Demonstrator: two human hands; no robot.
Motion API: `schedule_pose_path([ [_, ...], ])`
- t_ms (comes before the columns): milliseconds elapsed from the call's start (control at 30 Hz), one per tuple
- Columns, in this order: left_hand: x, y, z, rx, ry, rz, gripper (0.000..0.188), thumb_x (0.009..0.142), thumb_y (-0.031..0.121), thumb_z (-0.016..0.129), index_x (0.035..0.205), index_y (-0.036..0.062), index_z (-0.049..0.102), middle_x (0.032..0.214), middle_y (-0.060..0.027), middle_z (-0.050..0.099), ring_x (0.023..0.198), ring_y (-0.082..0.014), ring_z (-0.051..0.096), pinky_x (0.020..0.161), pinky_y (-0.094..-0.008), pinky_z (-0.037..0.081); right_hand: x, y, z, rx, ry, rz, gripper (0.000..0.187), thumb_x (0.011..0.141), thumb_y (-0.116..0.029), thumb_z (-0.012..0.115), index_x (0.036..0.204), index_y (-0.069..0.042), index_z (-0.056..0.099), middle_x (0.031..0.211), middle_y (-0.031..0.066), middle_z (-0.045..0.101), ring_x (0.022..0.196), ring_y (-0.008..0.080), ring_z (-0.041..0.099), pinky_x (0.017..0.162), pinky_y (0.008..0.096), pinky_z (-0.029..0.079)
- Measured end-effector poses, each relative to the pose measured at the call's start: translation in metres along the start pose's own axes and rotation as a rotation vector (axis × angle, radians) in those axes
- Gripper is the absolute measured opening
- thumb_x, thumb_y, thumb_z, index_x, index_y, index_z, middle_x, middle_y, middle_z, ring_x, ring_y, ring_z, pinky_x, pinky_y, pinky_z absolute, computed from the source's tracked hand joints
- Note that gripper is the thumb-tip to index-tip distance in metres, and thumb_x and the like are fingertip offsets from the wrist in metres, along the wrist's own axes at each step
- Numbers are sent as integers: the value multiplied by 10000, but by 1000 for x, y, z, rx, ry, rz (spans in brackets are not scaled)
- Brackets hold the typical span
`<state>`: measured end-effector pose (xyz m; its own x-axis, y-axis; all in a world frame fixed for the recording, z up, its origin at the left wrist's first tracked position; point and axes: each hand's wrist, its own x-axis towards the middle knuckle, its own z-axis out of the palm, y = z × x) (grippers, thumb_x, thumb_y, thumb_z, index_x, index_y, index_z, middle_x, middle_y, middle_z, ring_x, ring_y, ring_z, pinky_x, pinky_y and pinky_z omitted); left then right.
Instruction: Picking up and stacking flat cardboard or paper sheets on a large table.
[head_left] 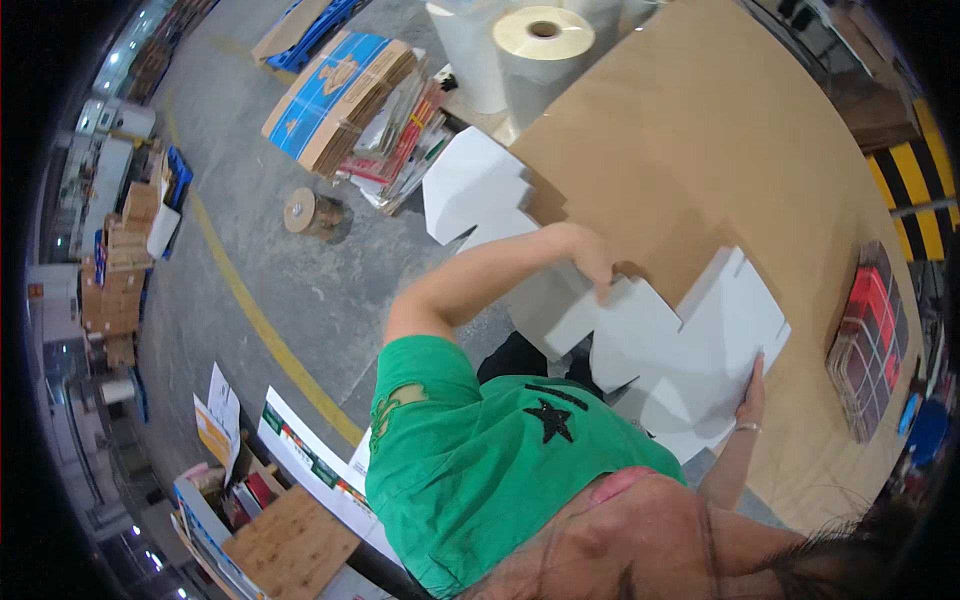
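Note:
A white die-cut cardboard sheet (670,345), flat with notches and tabs, lies partly on the brown-covered table and reaches over its near edge. My right hand (752,400) grips its right side, thumb on top, the other fingers hidden beneath. My left hand (592,258) reaches across from the left, fingers bent down and closed at the sheet's far left edge. Another white cardboard piece (475,180) extends to the upper left under my left forearm. Whether the two white pieces are joined cannot be seen, as my arm covers the place between.
The brown table surface (690,110) spreads ahead. At its right lies a strapped stack of dark and red printed cardboard (868,345). Large film rolls (543,60) stand at the far side. On the floor are a bundled carton stack (340,100) and a small roll (312,214).

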<state>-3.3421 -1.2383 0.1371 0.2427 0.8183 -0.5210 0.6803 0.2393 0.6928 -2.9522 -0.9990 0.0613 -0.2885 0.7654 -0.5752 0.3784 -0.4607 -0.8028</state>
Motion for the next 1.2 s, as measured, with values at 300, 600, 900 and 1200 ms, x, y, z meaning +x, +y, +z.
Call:
schedule_pose_path([
  [300,-171,-138,79,-1143,1173,-364,601,696,250,711,1158,-47,467,1039,-137,593,1003,-223,552,871,-367,436,-15,-17,-5,-5,-47,149,708,840,-550,467,1341,-67,337,1335,51,395,1180,171,405,994,296,313],
  [600,-154,-114,51,-1555,1328,-214,341,650,183,653,929,-4,591,952,-116,593,892,-258,560,802,-386,447,8,-39,-2,-66,24,154,762,787,-611,502,1240,0,444,1185,52,530,1031,164,515,915,289,381],
  [900,-161,21,15,-617,1479,-325,423,663,144,640,1021,-60,544,985,-127,588,881,-203,554,792,-312,416,22,5,-55,-99,166,34,792,791,-612,484,1172,83,485,1105,126,558,981,193,522,855,299,407],
  [1200,-162,-105,73,-1565,1442,163,542,802,338,609,1215,26,447,1116,-76,570,906,-208,592,712,-298,497,10,-8,-17,-376,364,-61,733,839,-539,476,1221,86,437,1228,136,478,1095,208,464,941,301,349],
])
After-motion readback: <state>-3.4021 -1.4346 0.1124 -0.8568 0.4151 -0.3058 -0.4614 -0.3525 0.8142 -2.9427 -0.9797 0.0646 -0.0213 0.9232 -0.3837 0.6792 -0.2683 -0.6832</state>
